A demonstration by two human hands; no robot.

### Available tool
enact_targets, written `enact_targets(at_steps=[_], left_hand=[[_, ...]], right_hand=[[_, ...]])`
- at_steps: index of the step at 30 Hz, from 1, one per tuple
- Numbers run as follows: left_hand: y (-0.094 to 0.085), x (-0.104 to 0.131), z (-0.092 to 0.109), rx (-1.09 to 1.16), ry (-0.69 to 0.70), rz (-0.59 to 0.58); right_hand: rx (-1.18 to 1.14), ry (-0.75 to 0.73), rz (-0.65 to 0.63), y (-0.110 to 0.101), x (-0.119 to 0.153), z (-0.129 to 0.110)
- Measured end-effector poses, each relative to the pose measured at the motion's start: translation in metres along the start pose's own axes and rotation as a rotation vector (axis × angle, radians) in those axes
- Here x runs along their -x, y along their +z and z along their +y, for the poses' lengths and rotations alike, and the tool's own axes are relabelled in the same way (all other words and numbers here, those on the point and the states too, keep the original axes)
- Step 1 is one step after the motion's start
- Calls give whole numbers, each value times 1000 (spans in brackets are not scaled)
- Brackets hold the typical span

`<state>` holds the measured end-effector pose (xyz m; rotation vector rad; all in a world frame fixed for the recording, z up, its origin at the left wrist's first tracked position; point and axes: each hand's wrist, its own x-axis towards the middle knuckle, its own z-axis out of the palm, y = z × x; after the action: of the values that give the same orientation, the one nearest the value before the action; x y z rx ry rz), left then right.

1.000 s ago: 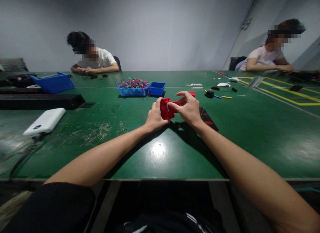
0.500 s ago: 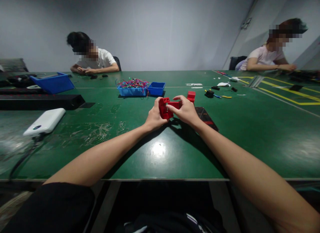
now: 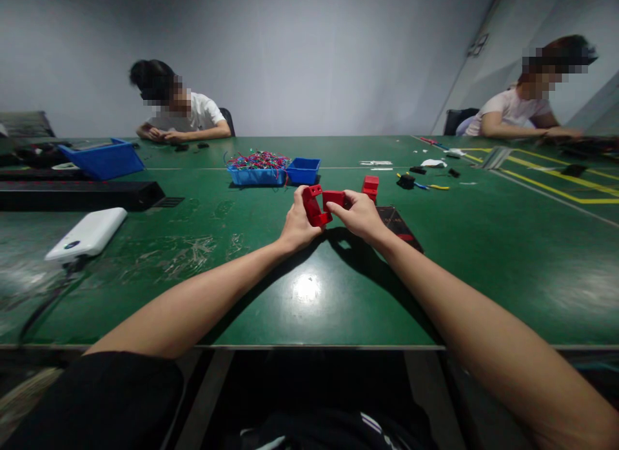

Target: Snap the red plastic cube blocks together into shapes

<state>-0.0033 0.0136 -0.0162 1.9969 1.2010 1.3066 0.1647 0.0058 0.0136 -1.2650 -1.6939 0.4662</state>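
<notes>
My left hand (image 3: 296, 223) grips a red bracket-shaped block (image 3: 314, 207) with a recess in its middle and small holes at its top end. In my right hand (image 3: 360, 213) a smaller flat red block (image 3: 333, 197) is pinched between thumb and fingers, just right of the bracket; I cannot tell whether the two touch. Both pieces are held above the table. Beyond my right hand stands another red block (image 3: 370, 187) with a step in it. A flat dark box (image 3: 400, 229) lies on the table beside my right wrist, partly hidden by it.
On the green table (image 3: 271, 308) stand a blue bin of coloured wires (image 3: 257, 174) and a smaller blue bin (image 3: 304, 171). A white power bank (image 3: 87, 234) with a cable lies left. Pliers (image 3: 425, 186) and black parts lie right. Two people sit across the table.
My right hand has closed more around the small red block, which now shows apart from the bracket's recess. My left hand has tilted the bracket and shifted slightly left.
</notes>
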Motion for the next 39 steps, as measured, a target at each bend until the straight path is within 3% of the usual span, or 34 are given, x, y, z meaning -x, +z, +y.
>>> enact_targets(at_steps=[15, 26, 35, 39], left_hand=[[-3, 1, 3, -96, 7, -62], [-1, 2, 2, -24, 128, -166], [-1, -2, -7, 127, 207, -287], [0, -3, -9, 134, 256, -274]], right_hand=[[-26, 53, -116, -5, 3, -11], [93, 10, -179, -1, 3, -3], [-177, 36, -343, -1, 1, 6], [-345, 73, -364, -3, 1, -1]])
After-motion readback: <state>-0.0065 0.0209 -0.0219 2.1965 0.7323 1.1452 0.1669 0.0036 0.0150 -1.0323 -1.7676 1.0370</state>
